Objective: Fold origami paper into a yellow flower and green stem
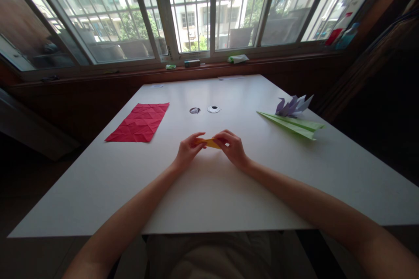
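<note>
Yellow paper: a small folded piece (211,143), held between both hands near the middle of the table (209,196); whether its underside touches the tabletop cannot be told.
Left hand: pinching the paper's left end (187,150), thumb on the near side, one finger extended above.
Right hand: pinching the right end (235,147), thumb and fingertips close together, knuckles raised.
Work in hand: judged to be folding or creasing; the fold lines themselves are too small to read.
Recommended handling: match edges and corners first, hold them with one hand, then run the other thumb outward along the fold with firm, even pressure.
Support: pressing against the hard tabletop should give a sharper crease than working in the air.
Risk: at this size, thick layers may slip or spring back; uneven pull could skew or tear a point.
Left of hands: red sheet (137,123), flat, crossed by creases.
Right of hands: green plane (291,125), purple crane (293,106) just behind it.
Beyond hands: two discs (213,109), side by side, apart.
</note>
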A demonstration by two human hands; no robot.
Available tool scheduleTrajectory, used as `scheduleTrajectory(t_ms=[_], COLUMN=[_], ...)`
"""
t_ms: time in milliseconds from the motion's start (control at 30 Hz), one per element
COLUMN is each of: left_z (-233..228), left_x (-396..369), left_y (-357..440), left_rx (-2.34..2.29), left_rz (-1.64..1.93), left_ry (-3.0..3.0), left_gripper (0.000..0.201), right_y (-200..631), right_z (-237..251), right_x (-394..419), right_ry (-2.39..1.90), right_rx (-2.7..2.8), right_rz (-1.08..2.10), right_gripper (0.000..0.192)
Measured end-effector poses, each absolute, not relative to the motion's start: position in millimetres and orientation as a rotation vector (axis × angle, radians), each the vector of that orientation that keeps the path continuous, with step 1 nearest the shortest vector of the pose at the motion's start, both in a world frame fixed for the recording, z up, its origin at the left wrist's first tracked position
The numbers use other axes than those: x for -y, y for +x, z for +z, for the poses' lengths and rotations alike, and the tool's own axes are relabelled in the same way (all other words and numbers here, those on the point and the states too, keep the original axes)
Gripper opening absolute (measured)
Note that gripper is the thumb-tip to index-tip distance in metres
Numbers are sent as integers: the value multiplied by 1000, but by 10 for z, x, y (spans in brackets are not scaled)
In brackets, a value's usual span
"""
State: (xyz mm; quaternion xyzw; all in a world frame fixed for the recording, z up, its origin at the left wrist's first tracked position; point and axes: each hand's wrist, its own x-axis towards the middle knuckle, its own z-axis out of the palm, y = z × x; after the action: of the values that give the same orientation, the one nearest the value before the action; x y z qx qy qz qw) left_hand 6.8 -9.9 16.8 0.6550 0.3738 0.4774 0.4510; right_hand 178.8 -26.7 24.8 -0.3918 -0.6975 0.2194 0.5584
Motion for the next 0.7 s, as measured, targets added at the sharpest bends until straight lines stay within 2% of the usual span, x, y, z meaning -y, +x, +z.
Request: scheduleTrajectory(t_ms=[67, 233, 400, 700], left_z=[186, 168, 171, 244], left_x=[94, 66, 87, 131], left_y=[66, 65, 72, 91], left_rx=[-921, -900, -810, -733], left_rz=[1185, 1120, 960, 911], left_ry=[1577, 1604, 1528, 1408], left_gripper=[46, 33, 39, 53], right_y=[1788, 1793, 1796, 1815], right_z=[241, 234, 228, 222], right_x=[263, 240, 223, 204], right_ry=[-911, -870, -878, -1058], right_rx=[1571, 1454, 1412, 1589], right_rz=[582, 799, 936, 800], right_gripper=[7, 9, 12, 13])
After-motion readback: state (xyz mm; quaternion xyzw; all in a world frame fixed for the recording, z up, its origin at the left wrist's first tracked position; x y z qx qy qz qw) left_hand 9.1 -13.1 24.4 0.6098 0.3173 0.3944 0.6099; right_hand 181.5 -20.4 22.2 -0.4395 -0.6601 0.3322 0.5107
